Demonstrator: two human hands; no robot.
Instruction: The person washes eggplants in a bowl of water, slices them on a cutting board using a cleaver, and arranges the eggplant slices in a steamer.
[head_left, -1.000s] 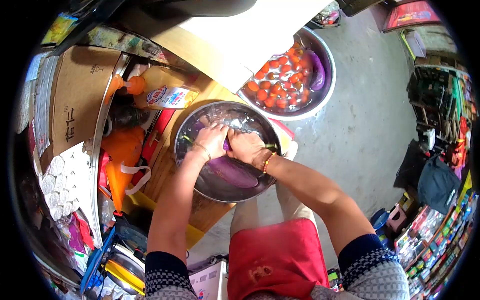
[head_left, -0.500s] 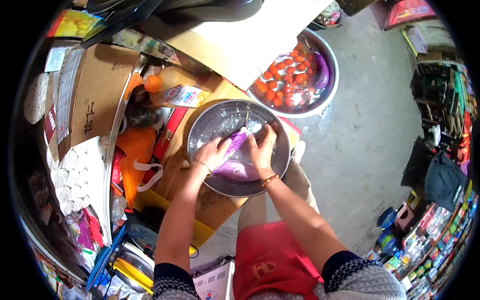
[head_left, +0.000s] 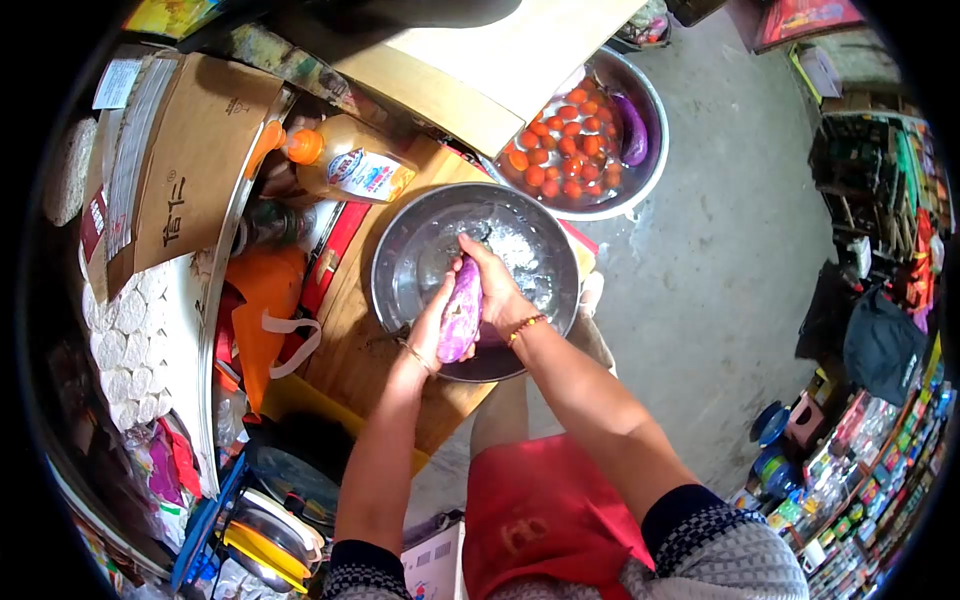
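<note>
Purple eggplant point(head_left: 460, 315) lying between palms above steel basin point(head_left: 402, 262); left hand point(head_left: 430, 322) and right hand point(head_left: 497, 288) closing fingers around it. Handling apparently midway, eggplant not yet being released. Farther out, second basin point(head_left: 657, 165) holding wet tomatoes point(head_left: 570, 146) and another eggplant point(head_left: 633, 130).

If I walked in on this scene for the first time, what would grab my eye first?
Probably the bright purple eggplant, held between the left hand and the right hand over a metal basin of water. Next, the red tomatoes in the larger basin beyond it, with another eggplant along its side. Then the red apron across the person's lap, below the hands.
</note>
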